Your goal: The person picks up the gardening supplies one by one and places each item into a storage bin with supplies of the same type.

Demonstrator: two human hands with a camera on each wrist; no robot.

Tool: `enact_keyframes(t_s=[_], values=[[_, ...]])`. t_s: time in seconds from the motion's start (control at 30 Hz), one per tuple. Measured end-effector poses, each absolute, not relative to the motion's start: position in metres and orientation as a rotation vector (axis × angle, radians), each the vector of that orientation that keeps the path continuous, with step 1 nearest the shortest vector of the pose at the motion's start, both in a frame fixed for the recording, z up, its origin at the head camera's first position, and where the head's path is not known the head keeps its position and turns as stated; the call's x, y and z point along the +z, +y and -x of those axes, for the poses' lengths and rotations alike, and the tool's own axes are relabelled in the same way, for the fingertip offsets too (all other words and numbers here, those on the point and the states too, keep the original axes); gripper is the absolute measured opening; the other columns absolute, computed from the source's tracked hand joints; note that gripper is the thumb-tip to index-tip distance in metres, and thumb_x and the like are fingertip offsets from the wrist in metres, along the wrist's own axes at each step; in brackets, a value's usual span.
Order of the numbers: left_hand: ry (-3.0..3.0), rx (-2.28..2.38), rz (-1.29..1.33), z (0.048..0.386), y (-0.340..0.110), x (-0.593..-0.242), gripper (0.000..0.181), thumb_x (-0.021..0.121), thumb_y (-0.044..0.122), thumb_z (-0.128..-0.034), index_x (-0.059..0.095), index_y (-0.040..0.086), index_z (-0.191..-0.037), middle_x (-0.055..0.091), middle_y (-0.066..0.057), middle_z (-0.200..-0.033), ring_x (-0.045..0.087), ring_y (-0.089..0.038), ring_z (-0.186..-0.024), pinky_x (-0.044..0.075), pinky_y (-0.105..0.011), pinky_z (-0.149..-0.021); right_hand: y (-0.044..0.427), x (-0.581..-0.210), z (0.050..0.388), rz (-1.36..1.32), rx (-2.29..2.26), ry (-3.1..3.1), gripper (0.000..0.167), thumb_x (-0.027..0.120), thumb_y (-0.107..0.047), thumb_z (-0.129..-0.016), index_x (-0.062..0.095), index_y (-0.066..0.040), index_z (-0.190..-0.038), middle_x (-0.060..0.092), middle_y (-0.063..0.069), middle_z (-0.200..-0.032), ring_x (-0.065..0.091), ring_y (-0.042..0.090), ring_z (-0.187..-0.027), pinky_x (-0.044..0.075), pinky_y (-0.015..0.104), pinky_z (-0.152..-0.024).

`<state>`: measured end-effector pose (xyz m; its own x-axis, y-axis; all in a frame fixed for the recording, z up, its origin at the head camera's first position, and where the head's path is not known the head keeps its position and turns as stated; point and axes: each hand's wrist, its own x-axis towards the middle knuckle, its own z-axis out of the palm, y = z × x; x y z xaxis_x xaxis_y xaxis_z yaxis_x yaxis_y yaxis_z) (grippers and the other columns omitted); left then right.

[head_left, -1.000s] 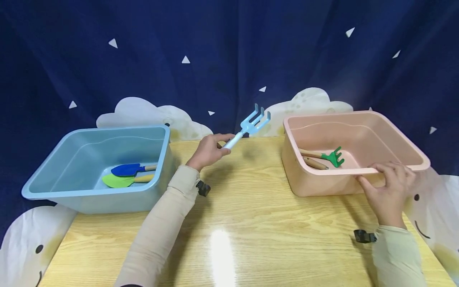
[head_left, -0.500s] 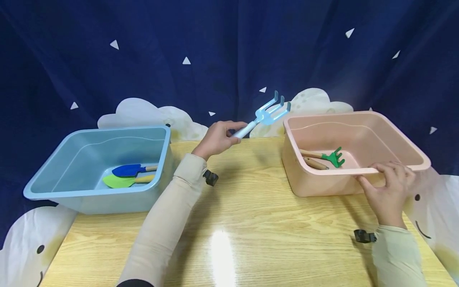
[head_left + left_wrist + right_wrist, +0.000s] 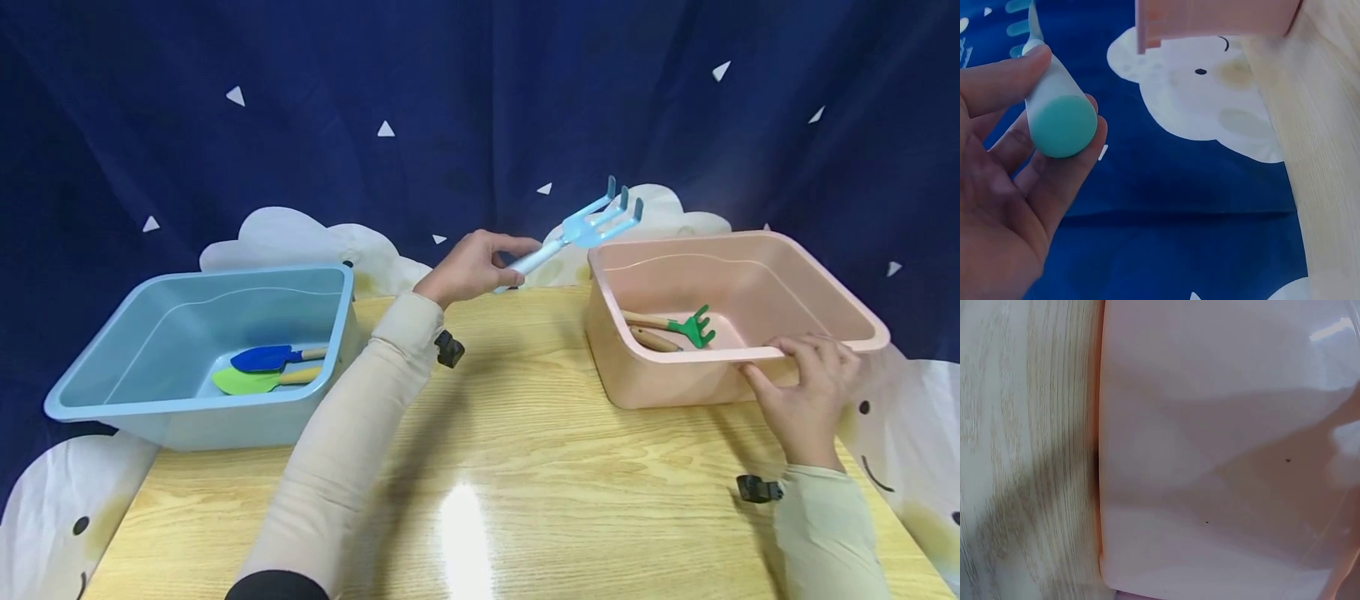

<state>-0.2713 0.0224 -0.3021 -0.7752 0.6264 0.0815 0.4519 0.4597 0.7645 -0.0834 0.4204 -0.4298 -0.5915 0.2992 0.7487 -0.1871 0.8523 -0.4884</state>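
A light-blue three-pronged hand rake is held in the air by my left hand, which pinches its pale handle between thumb and fingers. Its prongs point up and to the right, near the left rim of the pink basin. In the left wrist view the round teal handle end faces the camera. My right hand grips the front rim of the pink basin, thumb outside and fingers over the edge. Inside that basin lie a green rake with a wooden handle and another wooden handle.
On the left stands a blue basin holding a blue trowel and a lime-green trowel. Both basins rest on a wooden table. A dark blue curtain with white cloud shapes hangs behind.
My left hand has carried the light-blue hand rake to the right and slightly upward, toward the pink basin. The right hand has stayed on the pink rim.
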Motion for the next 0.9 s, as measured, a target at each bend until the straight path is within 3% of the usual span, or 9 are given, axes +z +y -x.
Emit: enact_keyframes(t_s=[0.07,0.23,0.4,0.47,0.67,0.9], values=[[2.485,1.198,-0.932,0.27,0.023,-0.301,0.05,0.075,0.01,-0.0863,0.065,0.026,-0.133,0.069,-0.002,-0.127,0.065,-0.016,-0.076,0.05,-0.026,-0.067,0.42,-0.429,0.084,0.08,0.657,-2.106,0.095,0.06,-0.079,-0.075,0.064,0.012,-0.101,0.055,0.032,-0.111,0.037,0.043,-0.124,0.012,0.041,-0.115],[2.461,1.172,-0.954,0.266,0.029,-0.3,0.049,0.074,0.009,-0.0869,0.066,0.025,-0.132,0.07,-0.004,-0.123,0.064,-0.015,-0.075,0.047,-0.025,-0.063,0.42,-0.429,0.082,0.079,0.664,-2.113,0.089,0.064,-0.074,-0.077,0.063,0.011,-0.101,0.056,0.033,-0.112,0.036,0.048,-0.122,0.013,0.043,-0.114],[2.437,1.167,-0.982,0.265,0.037,-0.3,0.049,0.073,0.008,-0.0876,0.065,0.024,-0.133,0.068,-0.003,-0.126,0.067,-0.022,-0.082,0.049,-0.026,-0.065,0.42,-0.429,0.082,0.079,0.671,-2.111,0.07,0.074,-0.056,-0.079,0.064,0.01,-0.1,0.056,0.032,-0.11,0.039,0.03,-0.123,0.015,0.042,-0.113],[2.428,1.159,-1.002,0.265,0.042,-0.302,0.049,0.072,0.008,-0.088,0.065,0.024,-0.133,0.067,-0.002,-0.13,0.067,-0.022,-0.082,0.049,-0.026,-0.065,0.42,-0.43,0.082,0.078,0.669,-2.101,0.073,0.073,-0.059,-0.079,0.064,0.01,-0.1,0.056,0.032,-0.109,0.038,0.026,-0.123,0.015,0.042,-0.113],[2.458,1.117,-1.072,0.264,0.058,-0.303,0.049,0.071,0.006,-0.0873,0.065,0.021,-0.133,0.065,-0.001,-0.135,0.067,-0.016,-0.075,0.049,-0.024,-0.063,0.42,-0.429,0.083,0.068,0.659,-2.088,0.09,0.062,-0.077,-0.076,0.064,0.01,-0.099,0.056,0.033,-0.109,0.039,0.041,-0.122,0.014,0.041,-0.114],[2.469,1.116,-1.106,0.266,0.078,-0.305,0.048,0.072,0.005,-0.0855,0.067,0.021,-0.13,0.068,0.0,-0.132,0.06,-0.013,-0.061,0.045,-0.021,-0.058,0.421,-0.43,0.083,0.077,0.63,-2.099,0.09,0.06,-0.077,-0.077,0.064,0.011,-0.098,0.057,0.032,-0.108,0.037,0.021,-0.125,0.014,0.039,-0.113]])
